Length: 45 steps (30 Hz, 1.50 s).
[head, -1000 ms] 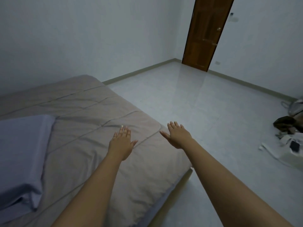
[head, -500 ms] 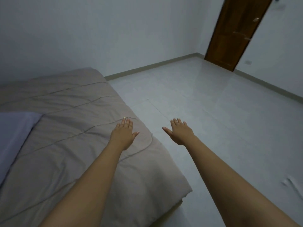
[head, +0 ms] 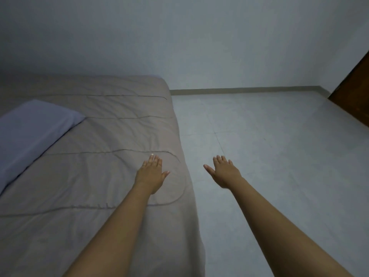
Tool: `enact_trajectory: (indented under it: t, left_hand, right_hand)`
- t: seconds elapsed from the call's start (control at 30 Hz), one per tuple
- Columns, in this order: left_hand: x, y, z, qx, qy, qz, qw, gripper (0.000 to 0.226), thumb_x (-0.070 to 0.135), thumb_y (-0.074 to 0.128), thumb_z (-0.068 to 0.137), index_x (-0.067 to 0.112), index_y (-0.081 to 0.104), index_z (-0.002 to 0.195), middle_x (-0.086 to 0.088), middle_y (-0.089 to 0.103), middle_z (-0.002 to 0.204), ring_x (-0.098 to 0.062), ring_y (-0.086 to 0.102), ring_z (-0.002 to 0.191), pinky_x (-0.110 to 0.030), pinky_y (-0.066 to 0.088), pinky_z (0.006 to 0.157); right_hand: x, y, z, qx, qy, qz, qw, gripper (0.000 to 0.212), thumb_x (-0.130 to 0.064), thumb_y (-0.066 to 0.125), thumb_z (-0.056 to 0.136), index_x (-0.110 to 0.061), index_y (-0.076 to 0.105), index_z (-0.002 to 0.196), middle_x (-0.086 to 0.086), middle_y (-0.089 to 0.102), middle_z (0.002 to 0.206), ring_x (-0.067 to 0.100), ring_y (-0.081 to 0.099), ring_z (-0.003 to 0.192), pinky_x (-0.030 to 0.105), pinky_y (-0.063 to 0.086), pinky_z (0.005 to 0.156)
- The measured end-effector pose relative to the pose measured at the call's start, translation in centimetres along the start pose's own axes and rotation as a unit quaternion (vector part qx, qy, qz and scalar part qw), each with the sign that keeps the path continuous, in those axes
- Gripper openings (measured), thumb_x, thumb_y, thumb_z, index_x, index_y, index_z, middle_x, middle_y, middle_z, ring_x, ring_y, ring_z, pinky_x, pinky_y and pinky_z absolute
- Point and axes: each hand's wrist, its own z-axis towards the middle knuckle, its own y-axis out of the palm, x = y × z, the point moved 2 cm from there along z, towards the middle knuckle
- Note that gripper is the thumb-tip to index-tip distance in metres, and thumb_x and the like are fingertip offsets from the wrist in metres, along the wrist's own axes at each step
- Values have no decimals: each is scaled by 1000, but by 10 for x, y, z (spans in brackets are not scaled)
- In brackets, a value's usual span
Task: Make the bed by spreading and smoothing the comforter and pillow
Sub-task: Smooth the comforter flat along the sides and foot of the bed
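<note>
While both arms reach out in front of the person, this is what shows:

Left hand: the left hand (head: 151, 173) is over the comforter, near the right side of the bed. Its fingers (head: 153, 161) are straight and close together, and the thumb sticks out to the side. It holds nothing. I cannot tell if the palm is touching the cloth or is just above it.

Right hand: the right hand (head: 224, 171) is out past the side of the bed, over the floor. Its fingers are straight and a little spread, palm down. It holds nothing.

Comforter: the tan comforter (head: 85, 156) covers the bed and hangs down over the right side. It lies mostly flat, with small wrinkles and long sewn lines across it.

Pillow: the pale blue pillow (head: 34, 132) lies on top of the comforter at the left, well apart from both hands. One corner points toward the middle of the bed.

Floor: the floor (head: 279, 146) is light gray tile, right beside the bed.

Wall: the wall (head: 199, 41) is plain and pale, with a dark strip along the bottom.

Door: a bit of a brown wooden door (head: 357, 92) shows at the far right edge.
</note>
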Motion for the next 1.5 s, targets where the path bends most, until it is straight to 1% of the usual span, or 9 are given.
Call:
enact_trajectory:
  t: [0.2,0.3,0.53,0.7,0.83,1.0,1.2,1.33,1.5]
  left_hand:
    - [38,-12,59,-29,-51,-19,998,68,48,15,103,5,2,153,-9,-2,162,-21,-5,150,-36,3,120]
    - [62,-31,101,-11,-77,-27,997,67,47,15,103,5,1,153,-9,-3,162,-21,-5,149,-35,2,120]
    - [129,-59,188,-31,-154,-62,986,67,46,15,103,6,1,154,-8,-3,162,-21,-5,150,-37,3,120]
    - [156,-87,240,-38,-193,-76,977,67,46,16,103,5,2,154,-9,-2,162,-21,-5,150,-36,4,120]
    - [138,-117,286,-30,-231,-80,969,67,46,17,103,4,4,153,-10,0,162,-22,-4,150,-36,4,120]
    - [96,-167,384,0,-252,-86,964,67,45,17,103,3,5,153,-10,0,162,-22,-4,150,-36,3,120]
    - [37,-247,528,35,-251,-70,965,68,46,18,103,2,5,153,-11,2,162,-23,-2,150,-37,5,120]
    - [22,-279,635,30,-242,-65,968,68,47,17,103,2,5,153,-11,2,162,-23,-2,150,-37,6,121]
    - [0,-323,771,56,-260,-83,960,68,46,19,103,3,5,153,-10,2,162,-23,-2,150,-37,6,120]
  right_hand:
    - [58,-20,71,-20,-47,-26,998,74,-56,12,98,-6,8,152,9,6,160,22,1,148,39,4,121]
    - [88,-43,124,-5,-73,-36,997,74,-56,11,98,-5,8,152,10,7,160,23,2,148,39,4,120]
    - [155,-89,226,-14,-168,-74,983,75,-57,11,97,-5,10,151,10,9,160,24,5,148,40,5,121]
    - [188,-138,310,-2,-190,-92,978,64,-44,10,102,-3,10,151,12,8,160,26,5,148,41,7,120]
    - [177,-169,376,-6,-226,-97,969,63,-43,11,102,-4,10,151,12,8,160,25,4,148,41,7,120]
    - [145,-232,480,12,-265,-95,960,63,-45,13,102,-3,14,150,11,13,159,24,7,148,40,8,119]
    - [117,-325,621,52,-278,-84,956,60,-41,14,103,-2,20,148,11,21,156,24,12,146,41,12,119]
    - [121,-366,718,50,-287,-92,952,58,-38,14,104,-3,16,150,10,15,159,23,7,148,39,9,119]
    - [127,-413,865,54,-302,-115,945,59,-40,14,103,-3,15,150,11,16,158,24,11,147,40,10,119]
